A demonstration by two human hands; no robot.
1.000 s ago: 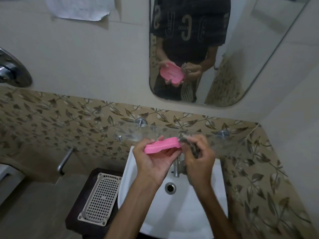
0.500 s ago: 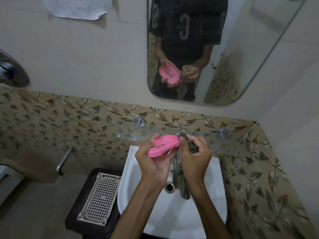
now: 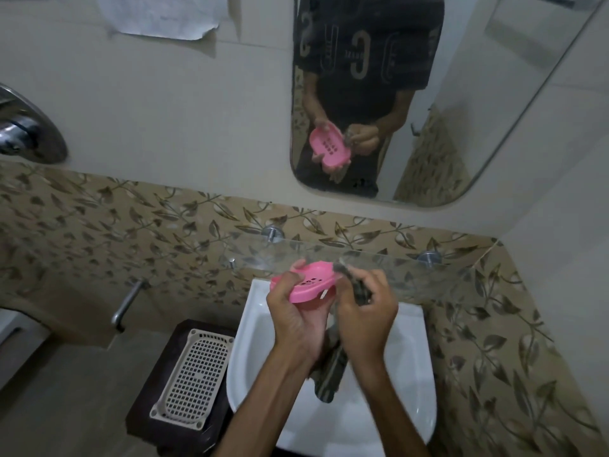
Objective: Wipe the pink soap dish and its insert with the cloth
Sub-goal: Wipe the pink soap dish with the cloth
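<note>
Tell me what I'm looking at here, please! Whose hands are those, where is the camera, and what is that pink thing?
There is no machine here, just a person. The camera sits on the person's head and looks forward and down, so you see their own two arms reaching out over a white sink.

The left hand holds a pink soap dish, tilted so you can see the little holes in it. The right hand grips a dark cloth against the dish's end; the rest of the cloth hangs down over the sink.

Up on the wall is a mirror, which shows the same person from the front, holding the same dish and cloth.

Left of the sink, a pale plastic tray with many holes lies on a dark stand. A glass shelf crosses the wall behind the hands.
</note>
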